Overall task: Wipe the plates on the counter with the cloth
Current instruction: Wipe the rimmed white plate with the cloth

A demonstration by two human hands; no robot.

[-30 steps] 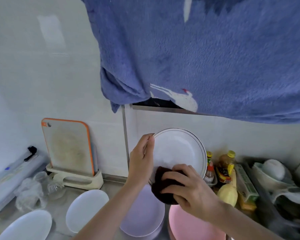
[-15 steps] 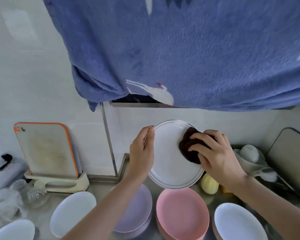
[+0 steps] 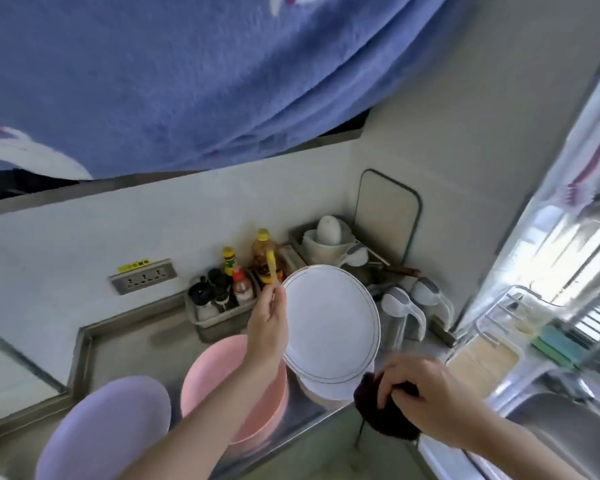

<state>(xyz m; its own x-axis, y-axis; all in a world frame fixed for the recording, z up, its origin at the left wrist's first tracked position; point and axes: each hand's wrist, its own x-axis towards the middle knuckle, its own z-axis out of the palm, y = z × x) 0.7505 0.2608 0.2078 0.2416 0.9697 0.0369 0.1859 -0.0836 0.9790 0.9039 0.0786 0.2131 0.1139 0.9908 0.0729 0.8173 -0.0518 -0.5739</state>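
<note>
My left hand (image 3: pixel 268 322) holds a white plate with a thin gold rim (image 3: pixel 331 323) by its left edge, tilted up above the counter. The dark brown cloth (image 3: pixel 383 415) is bunched in my right hand (image 3: pixel 418 398), which is low at the front right, just off the plate's lower edge. Under the raised plate lies another white plate (image 3: pixel 326 393). A pink plate (image 3: pixel 219 368) and a lilac plate (image 3: pixel 104 427) sit on the steel counter (image 3: pixel 142 344) to the left.
A tray of sauce bottles (image 3: pixel 222 292) and an oil bottle (image 3: pixel 264 254) stand against the wall. Two clear jugs (image 3: pixel 404 317) and a rack with bowls (image 3: pixel 329 240) are at the back right. The sink (image 3: pixel 565 424) is at right. A blue towel (image 3: pixel 187 74) hangs overhead.
The view has swung right. My right hand with the cloth has left the plate's face and dropped below its lower right edge. The left hand still holds the plate.
</note>
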